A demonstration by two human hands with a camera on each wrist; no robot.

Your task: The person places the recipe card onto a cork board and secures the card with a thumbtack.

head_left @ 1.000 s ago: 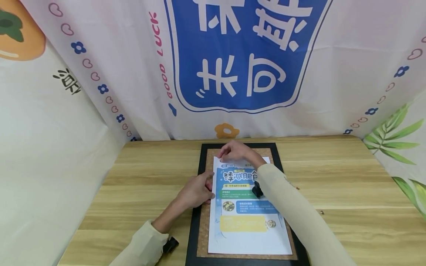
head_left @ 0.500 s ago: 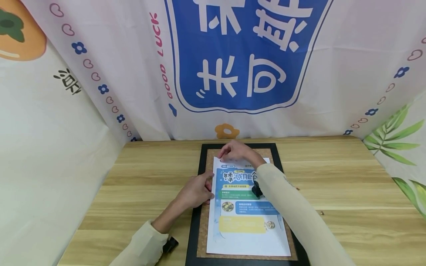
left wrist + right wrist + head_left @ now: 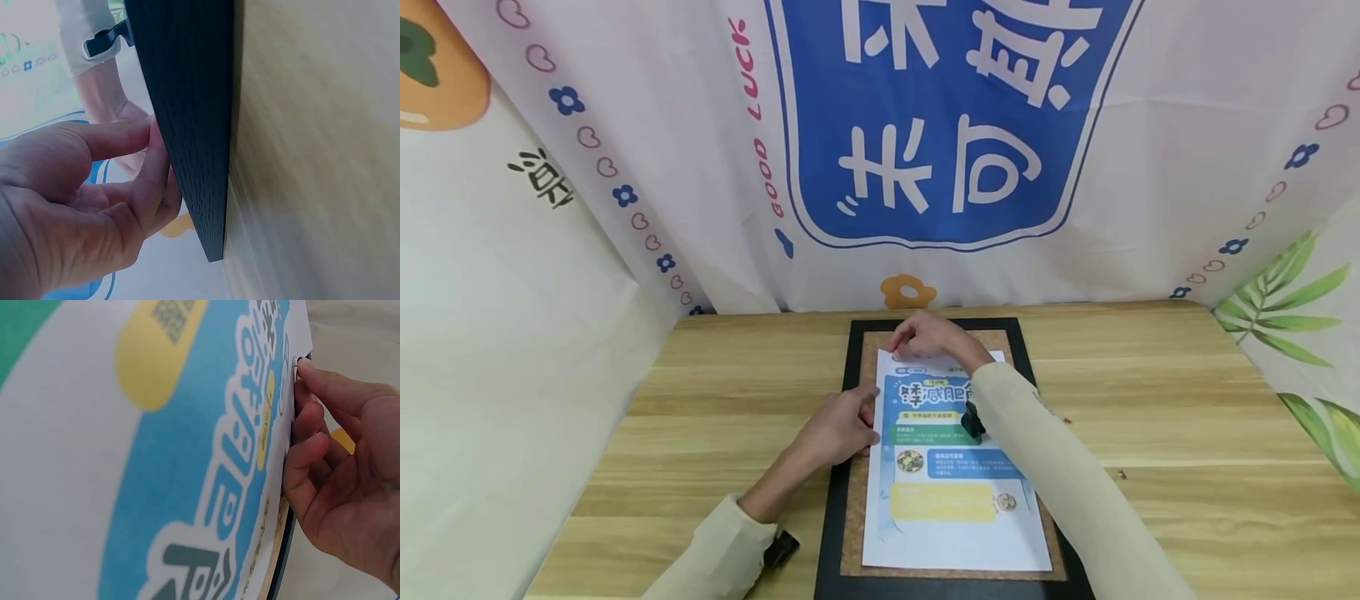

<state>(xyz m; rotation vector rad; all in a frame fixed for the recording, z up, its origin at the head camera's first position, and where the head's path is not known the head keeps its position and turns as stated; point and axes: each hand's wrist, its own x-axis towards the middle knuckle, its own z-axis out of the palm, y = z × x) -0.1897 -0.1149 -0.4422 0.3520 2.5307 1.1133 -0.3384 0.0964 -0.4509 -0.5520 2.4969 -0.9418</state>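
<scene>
A printed poster (image 3: 955,542) with blue, green and yellow blocks lies on a black-framed cork board (image 3: 852,546). My left hand (image 3: 838,427) is at the poster's left edge, fingers bent and thumb tip close to them. The left wrist view shows that left hand (image 3: 94,194) beside the frame's dark side, which hides the paper edge. At the poster's top left corner my right hand (image 3: 928,335) pinches a small pushpin. In the right wrist view, the pushpin (image 3: 296,364) sits between the right hand's (image 3: 350,469) thumb and fingertip, its thin point against the paper.
A wood-grain table (image 3: 737,400) carries the board. Small bits, one a tiny metallic-looking piece (image 3: 1122,474), lie right of the board. Behind the table hangs a printed cloth (image 3: 820,283). Black straps with small clips (image 3: 781,550) sit on both sleeves.
The poster's bottom edge has swung slightly left, while its top left corner stays under my right hand. Both hands hold nearly the same places. The head view has shifted slightly.
</scene>
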